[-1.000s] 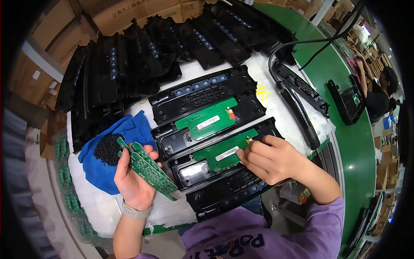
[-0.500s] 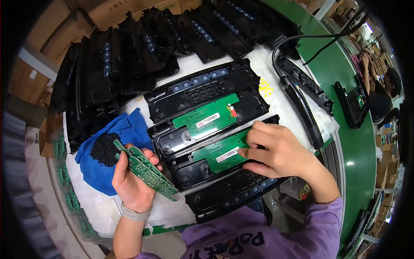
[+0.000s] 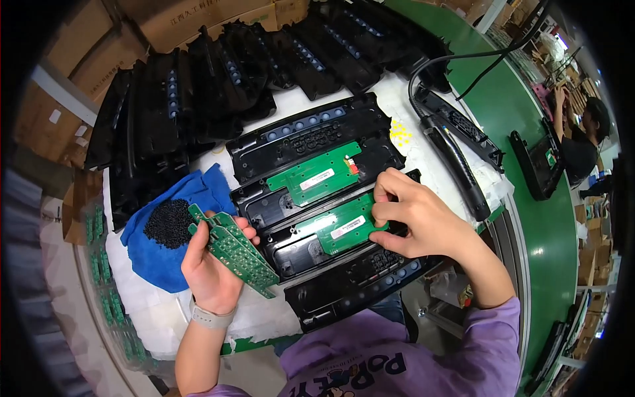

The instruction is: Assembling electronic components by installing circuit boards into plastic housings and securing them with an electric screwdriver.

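Observation:
My left hand is closed around a small stack of green circuit boards, held tilted above the table's near left part. With bent fingers and thumb, my right hand grips the right end of another green circuit board. That board carries a white label and lies over a black plastic housing; whether it is fully seated I cannot tell. Just beyond, a second labelled circuit board with a red and white connector rests in a similar black housing.
Black panels with blue buttons line the far side. A blue cloth bears a heap of small black parts. At right lie a black corded tool and yellow dots. A co-worker is beyond the green surface.
The whole view has shifted slightly. The board stack in my left hand has turned a little, showing more of its face. My right hand keeps its hold at the board's right end.

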`<state>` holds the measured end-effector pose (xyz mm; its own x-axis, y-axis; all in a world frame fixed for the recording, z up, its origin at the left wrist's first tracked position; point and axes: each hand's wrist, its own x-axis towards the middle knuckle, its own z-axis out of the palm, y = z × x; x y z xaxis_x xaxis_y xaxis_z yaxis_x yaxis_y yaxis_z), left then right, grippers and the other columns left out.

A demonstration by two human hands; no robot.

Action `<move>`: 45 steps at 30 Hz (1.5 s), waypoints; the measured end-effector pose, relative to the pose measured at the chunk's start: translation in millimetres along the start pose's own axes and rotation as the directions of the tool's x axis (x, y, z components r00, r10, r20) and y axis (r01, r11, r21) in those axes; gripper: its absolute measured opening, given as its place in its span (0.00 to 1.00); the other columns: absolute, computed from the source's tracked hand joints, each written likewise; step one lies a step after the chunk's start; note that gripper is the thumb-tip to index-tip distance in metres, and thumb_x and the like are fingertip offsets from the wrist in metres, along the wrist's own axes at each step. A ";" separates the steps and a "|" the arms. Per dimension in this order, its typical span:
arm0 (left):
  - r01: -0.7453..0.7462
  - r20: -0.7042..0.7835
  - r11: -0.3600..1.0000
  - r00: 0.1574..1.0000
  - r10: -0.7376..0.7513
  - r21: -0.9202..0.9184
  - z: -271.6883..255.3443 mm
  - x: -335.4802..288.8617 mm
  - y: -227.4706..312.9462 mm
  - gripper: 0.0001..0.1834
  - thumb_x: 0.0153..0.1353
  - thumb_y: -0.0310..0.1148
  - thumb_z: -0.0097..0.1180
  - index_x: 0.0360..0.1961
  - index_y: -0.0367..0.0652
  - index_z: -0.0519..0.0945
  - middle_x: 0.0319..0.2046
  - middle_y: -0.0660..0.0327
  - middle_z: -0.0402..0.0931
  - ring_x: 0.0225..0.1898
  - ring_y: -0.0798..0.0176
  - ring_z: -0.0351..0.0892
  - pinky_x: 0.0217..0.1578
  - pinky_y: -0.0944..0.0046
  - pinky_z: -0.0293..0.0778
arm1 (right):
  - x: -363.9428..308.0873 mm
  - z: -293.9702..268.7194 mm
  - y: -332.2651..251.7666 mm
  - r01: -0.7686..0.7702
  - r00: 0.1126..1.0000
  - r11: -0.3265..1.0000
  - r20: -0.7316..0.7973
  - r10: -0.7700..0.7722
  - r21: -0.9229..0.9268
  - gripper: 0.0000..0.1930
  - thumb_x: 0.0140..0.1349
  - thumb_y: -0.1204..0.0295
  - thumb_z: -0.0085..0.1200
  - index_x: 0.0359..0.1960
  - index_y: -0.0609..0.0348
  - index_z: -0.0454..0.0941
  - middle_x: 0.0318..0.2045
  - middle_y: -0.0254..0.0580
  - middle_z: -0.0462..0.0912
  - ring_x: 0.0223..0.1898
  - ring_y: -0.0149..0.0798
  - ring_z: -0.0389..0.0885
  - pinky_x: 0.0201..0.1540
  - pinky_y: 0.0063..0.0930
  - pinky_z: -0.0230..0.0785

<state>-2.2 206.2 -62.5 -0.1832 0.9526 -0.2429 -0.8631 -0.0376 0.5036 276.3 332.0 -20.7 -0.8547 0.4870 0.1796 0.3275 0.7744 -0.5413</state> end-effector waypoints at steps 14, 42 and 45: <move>0.021 0.034 1.000 0.999 -0.021 0.008 -3.3 5.5 -2.2 0.13 0.65 0.39 0.40 0.43 0.44 0.73 0.39 0.49 0.76 0.40 0.51 0.77 0.48 0.50 0.69 | -9.1 3.2 -3.1 0.015 0.995 0.984 -0.091 -0.032 -0.179 0.16 0.41 0.73 0.63 0.36 0.54 0.82 0.30 0.38 0.66 0.34 0.39 0.69 0.33 0.29 0.66; -0.117 0.152 0.992 0.982 0.108 0.047 25.4 -2.6 11.6 0.19 0.66 0.39 0.38 0.42 0.33 0.73 0.42 0.47 0.75 0.44 0.51 0.76 0.55 0.49 0.64 | -9.1 -4.3 -15.8 0.070 0.996 0.928 -0.025 -0.085 -0.367 0.09 0.40 0.74 0.60 0.26 0.60 0.79 0.28 0.37 0.67 0.35 0.37 0.69 0.33 0.28 0.62; -0.070 0.198 0.996 0.978 0.060 0.048 46.9 -7.8 4.8 0.23 0.67 0.40 0.37 0.49 0.30 0.70 0.47 0.46 0.72 0.47 0.53 0.74 0.54 0.53 0.66 | 6.3 2.3 -30.7 0.204 0.963 0.917 -0.099 -0.252 -0.343 0.11 0.42 0.72 0.57 0.31 0.55 0.78 0.29 0.35 0.70 0.34 0.35 0.72 0.32 0.27 0.64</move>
<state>17.2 212.7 -19.4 -0.1374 0.9896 -0.0433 -0.8242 -0.0900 0.5591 259.9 310.4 -4.9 -0.8655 0.3140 0.3903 0.2638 0.9481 -0.1777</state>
